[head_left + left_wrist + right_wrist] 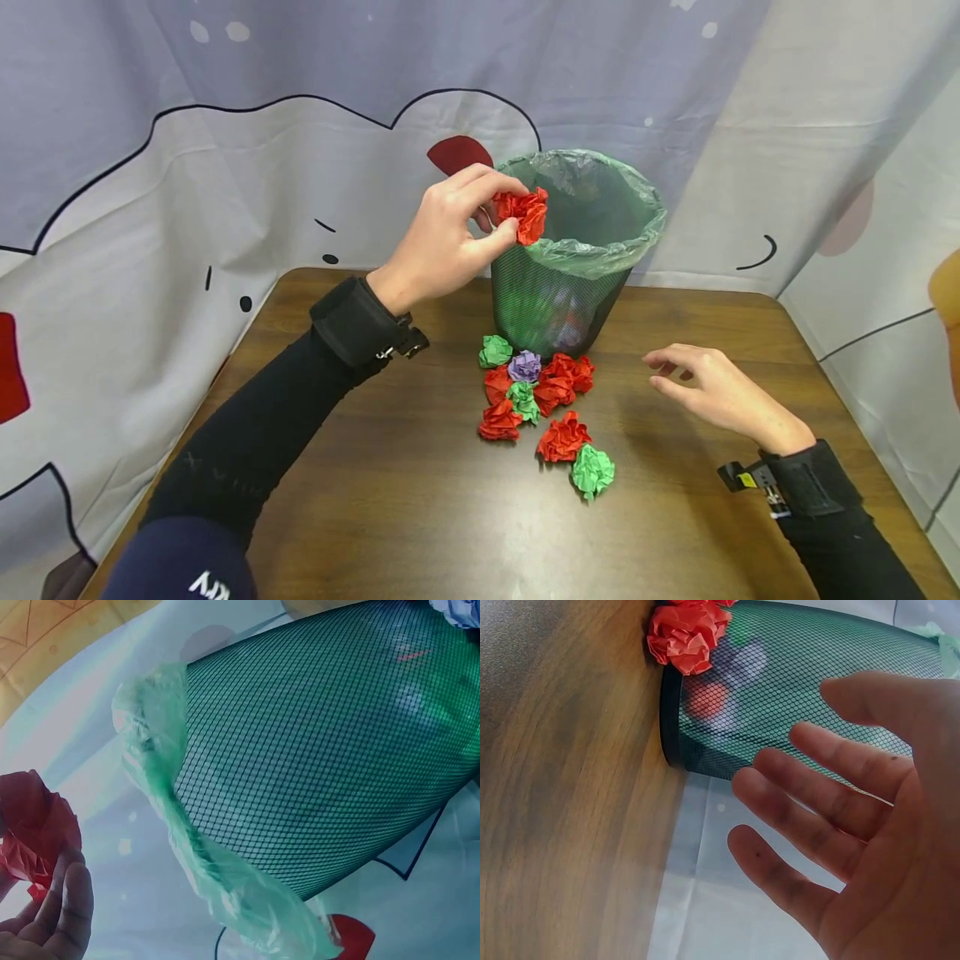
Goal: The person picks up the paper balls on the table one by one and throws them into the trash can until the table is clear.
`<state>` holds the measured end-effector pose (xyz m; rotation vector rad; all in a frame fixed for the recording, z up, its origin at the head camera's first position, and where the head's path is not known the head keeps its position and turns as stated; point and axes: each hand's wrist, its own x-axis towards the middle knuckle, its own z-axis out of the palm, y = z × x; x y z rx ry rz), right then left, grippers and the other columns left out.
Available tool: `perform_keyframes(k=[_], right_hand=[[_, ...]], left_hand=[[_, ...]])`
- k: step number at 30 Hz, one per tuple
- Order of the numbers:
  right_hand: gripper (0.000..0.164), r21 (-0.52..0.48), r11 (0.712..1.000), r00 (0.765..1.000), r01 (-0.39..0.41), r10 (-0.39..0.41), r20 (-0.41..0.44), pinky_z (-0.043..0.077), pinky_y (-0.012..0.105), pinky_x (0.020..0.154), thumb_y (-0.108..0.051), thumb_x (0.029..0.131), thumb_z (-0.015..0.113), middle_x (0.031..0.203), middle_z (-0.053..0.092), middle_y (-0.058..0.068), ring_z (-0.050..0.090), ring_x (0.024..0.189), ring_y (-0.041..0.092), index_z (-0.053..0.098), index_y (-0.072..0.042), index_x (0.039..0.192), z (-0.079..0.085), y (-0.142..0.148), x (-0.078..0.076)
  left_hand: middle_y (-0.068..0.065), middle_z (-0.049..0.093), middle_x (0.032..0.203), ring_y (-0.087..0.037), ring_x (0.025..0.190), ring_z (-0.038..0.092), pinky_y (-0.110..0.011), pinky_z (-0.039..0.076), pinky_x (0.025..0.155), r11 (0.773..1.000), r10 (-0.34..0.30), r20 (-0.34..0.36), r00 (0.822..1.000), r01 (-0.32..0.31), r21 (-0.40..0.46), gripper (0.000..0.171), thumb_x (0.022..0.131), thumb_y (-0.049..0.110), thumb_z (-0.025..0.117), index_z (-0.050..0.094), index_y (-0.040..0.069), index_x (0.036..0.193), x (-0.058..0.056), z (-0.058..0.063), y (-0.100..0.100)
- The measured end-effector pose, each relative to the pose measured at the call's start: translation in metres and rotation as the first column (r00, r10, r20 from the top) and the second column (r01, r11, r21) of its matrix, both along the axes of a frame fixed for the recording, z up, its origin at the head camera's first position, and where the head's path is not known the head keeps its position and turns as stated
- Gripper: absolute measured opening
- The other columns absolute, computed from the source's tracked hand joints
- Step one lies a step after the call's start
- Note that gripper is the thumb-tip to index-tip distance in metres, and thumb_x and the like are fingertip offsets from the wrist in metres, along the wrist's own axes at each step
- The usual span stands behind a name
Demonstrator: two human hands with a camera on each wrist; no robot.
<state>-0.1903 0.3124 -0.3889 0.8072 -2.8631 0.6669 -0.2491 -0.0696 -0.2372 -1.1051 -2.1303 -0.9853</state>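
My left hand [448, 237] pinches a crumpled red paper ball [528, 218] between thumb and fingers, at the near left rim of a black mesh bin. In the left wrist view the same red paper ball [39, 825] shows beside the bin's mouth. A green plastic liner [600, 260] folds over the top of the mesh bin [551, 304], and colored balls show dimly through its wall. Low over the table on the right, my right hand [723, 400] holds nothing, its fingers relaxed and spread in the right wrist view.
Several crumpled paper balls lie in front of the bin: red ones [500, 421], green ones [592, 472] and a purple one [524, 366]. The wooden table [390, 500] ends at a printed curtain [360, 183] behind the bin.
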Motion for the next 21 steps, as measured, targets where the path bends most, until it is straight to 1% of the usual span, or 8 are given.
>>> perform_keyframes(k=[4,9,13,17,21], right_hand=[[0.023,0.001,1.0,1.0,0.0,0.0,-0.001,0.056,0.033,0.077,-0.019,0.096,0.067,0.105,0.071,-0.005,0.064,0.09,0.008,0.07,-0.014,0.118,0.0,0.001,0.0],[0.023,0.005,1.0,1.0,0.007,-0.007,0.011,0.056,0.034,0.077,-0.02,0.096,0.068,0.105,0.071,-0.005,0.064,0.091,0.009,0.07,-0.014,0.118,0.0,0.001,0.0],[0.023,0.004,1.0,1.0,0.01,-0.01,0.019,0.056,0.035,0.077,-0.02,0.096,0.067,0.106,0.071,-0.004,0.064,0.091,0.009,0.07,-0.013,0.119,-0.001,0.002,-0.001],[0.023,0.007,1.0,1.0,0.009,-0.009,0.013,0.056,0.033,0.077,-0.018,0.096,0.068,0.106,0.072,-0.004,0.065,0.09,0.009,0.07,-0.013,0.118,-0.002,0.004,-0.001],[0.023,0.004,1.0,1.0,0.005,-0.005,0.016,0.056,0.035,0.078,-0.019,0.096,0.067,0.106,0.071,-0.004,0.064,0.09,0.008,0.07,-0.012,0.118,-0.003,0.005,-0.001]], left_hand=[[-0.005,0.065,0.104,-0.01,0.081,0.059,-0.024,0.052,0.075,1.0,0.022,-0.003,1.0,-0.022,0.001,0.026,0.091,0.013,0.06,0.07,0.006,0.114,-0.006,0.01,0.002],[-0.005,0.066,0.108,-0.012,0.084,0.06,-0.025,0.049,0.073,0.997,0.075,0.016,0.997,-0.075,-0.032,0.027,0.092,0.015,0.059,0.07,0.008,0.116,-0.009,0.024,0.005],[-0.003,0.067,0.109,-0.01,0.086,0.061,-0.025,0.049,0.076,0.994,0.103,0.019,0.995,-0.102,-0.041,0.028,0.092,0.014,0.059,0.068,0.008,0.117,-0.013,0.035,0.008],[-0.004,0.067,0.111,-0.009,0.087,0.06,-0.024,0.049,0.08,0.989,0.134,0.014,0.991,-0.133,-0.057,0.03,0.092,0.015,0.059,0.067,0.006,0.119,-0.018,0.044,0.01],[-0.003,0.066,0.108,-0.011,0.089,0.058,-0.022,0.048,0.078,0.982,0.171,0.02,0.985,-0.168,-0.088,0.03,0.093,0.017,0.058,0.067,0.007,0.119,-0.024,0.051,0.012]])
